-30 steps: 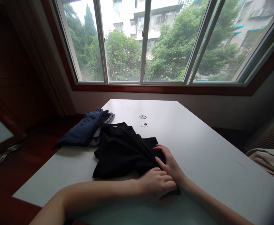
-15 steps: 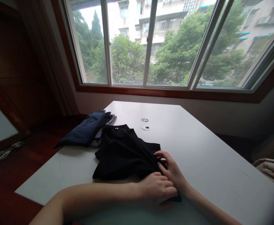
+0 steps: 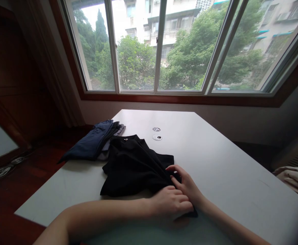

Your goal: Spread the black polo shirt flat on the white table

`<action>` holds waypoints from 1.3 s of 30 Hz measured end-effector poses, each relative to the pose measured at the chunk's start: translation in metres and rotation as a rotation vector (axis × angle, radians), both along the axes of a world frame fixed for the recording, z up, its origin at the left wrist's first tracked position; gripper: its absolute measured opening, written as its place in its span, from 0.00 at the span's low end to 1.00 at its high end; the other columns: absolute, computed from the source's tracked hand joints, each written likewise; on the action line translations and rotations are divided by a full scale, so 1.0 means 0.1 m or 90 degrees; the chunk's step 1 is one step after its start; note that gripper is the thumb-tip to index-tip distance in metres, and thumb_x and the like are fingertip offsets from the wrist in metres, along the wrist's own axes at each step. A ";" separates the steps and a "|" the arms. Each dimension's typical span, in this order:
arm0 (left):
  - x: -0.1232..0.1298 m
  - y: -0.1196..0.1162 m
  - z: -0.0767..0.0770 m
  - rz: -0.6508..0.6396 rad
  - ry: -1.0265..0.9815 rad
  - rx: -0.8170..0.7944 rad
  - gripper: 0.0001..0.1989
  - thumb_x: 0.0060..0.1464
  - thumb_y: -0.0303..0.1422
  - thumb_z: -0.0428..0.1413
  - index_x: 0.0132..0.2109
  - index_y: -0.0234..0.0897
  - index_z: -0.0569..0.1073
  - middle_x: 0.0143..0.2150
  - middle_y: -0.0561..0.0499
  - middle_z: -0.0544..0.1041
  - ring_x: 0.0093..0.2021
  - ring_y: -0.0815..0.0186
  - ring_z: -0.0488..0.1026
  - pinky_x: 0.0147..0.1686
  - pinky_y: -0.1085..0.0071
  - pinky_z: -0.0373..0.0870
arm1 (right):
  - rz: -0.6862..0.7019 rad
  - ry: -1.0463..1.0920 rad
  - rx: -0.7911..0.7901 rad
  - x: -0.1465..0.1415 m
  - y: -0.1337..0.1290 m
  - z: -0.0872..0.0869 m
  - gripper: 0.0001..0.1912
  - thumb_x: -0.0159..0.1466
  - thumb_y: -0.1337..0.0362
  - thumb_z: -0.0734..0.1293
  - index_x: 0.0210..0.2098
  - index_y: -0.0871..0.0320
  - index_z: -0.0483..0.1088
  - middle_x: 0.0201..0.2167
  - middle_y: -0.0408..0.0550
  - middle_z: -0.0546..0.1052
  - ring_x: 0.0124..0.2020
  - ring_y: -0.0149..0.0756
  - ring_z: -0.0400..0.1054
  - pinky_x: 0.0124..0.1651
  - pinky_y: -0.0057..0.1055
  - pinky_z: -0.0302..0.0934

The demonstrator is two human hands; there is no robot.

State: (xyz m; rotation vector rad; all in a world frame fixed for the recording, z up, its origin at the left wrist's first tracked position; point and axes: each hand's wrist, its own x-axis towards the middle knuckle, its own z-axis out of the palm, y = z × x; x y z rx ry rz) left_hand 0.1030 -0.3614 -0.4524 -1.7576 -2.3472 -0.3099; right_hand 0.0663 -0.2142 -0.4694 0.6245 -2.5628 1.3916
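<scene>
A black T-shirt [image 3: 136, 166] lies on the white table [image 3: 215, 163], its neckline with a small pale label toward the window and its right side creased. My left hand [image 3: 170, 203] reaches across the front and is closed on the shirt's lower right part, with black cloth showing below the fingers. Just beyond it, my right hand [image 3: 186, 183] bends its fingers and thumb around the fabric at the right side. Its fingertips are partly sunk in the dark cloth.
Folded dark blue clothing [image 3: 87, 141] is stacked with grey and black pieces at the table's left edge, touching the shirt. Two round cable-hole covers [image 3: 157, 137] sit in the tabletop. Beige fabric [image 3: 293, 178] lies at the right, and cables [image 3: 7, 168] are on the floor.
The view has shifted slightly. Both hands stay at the shirt's right side, and the shirt lies almost as before.
</scene>
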 end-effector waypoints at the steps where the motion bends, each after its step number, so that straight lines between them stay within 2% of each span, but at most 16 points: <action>1: 0.00 0.00 0.01 -0.001 -0.001 -0.001 0.11 0.56 0.39 0.55 0.40 0.34 0.70 0.35 0.51 0.75 0.39 0.63 0.71 0.40 0.68 0.64 | -0.001 -0.004 -0.001 0.00 0.00 -0.01 0.12 0.60 0.67 0.58 0.42 0.56 0.67 0.41 0.48 0.73 0.45 0.38 0.67 0.51 0.39 0.61; 8: -0.01 0.01 0.00 0.001 -0.011 -0.020 0.11 0.56 0.38 0.54 0.40 0.34 0.70 0.36 0.51 0.75 0.40 0.62 0.71 0.41 0.67 0.63 | 0.001 -0.004 -0.008 -0.02 0.01 -0.03 0.12 0.59 0.67 0.59 0.41 0.56 0.68 0.41 0.47 0.74 0.45 0.38 0.68 0.50 0.38 0.62; 20: -0.01 0.00 -0.03 -0.004 -0.014 -0.003 0.10 0.56 0.38 0.53 0.41 0.35 0.70 0.37 0.50 0.75 0.41 0.61 0.71 0.41 0.66 0.62 | 0.003 -0.005 0.001 0.00 -0.01 0.03 0.11 0.60 0.67 0.59 0.41 0.56 0.68 0.40 0.47 0.73 0.43 0.38 0.68 0.51 0.39 0.62; 27: -0.05 0.01 -0.11 -0.021 -0.002 0.019 0.11 0.57 0.39 0.53 0.39 0.35 0.70 0.36 0.50 0.75 0.40 0.62 0.72 0.40 0.66 0.62 | 0.007 -0.008 -0.002 0.01 0.01 0.01 0.11 0.60 0.67 0.59 0.41 0.56 0.67 0.41 0.48 0.73 0.44 0.38 0.67 0.51 0.39 0.62; 34: -0.03 0.01 -0.06 -0.014 -0.003 0.015 0.11 0.56 0.39 0.54 0.39 0.35 0.70 0.36 0.50 0.75 0.39 0.62 0.72 0.39 0.65 0.62 | 0.010 -0.011 -0.004 -0.01 0.00 0.00 0.11 0.59 0.66 0.59 0.41 0.56 0.67 0.41 0.47 0.73 0.44 0.38 0.67 0.51 0.39 0.62; 39: -0.04 0.02 -0.10 -0.010 -0.006 0.016 0.11 0.55 0.39 0.54 0.40 0.35 0.70 0.36 0.51 0.75 0.39 0.62 0.72 0.39 0.65 0.63 | 0.011 -0.011 -0.005 -0.01 0.00 0.00 0.11 0.60 0.66 0.59 0.41 0.56 0.68 0.41 0.47 0.73 0.44 0.38 0.68 0.51 0.39 0.62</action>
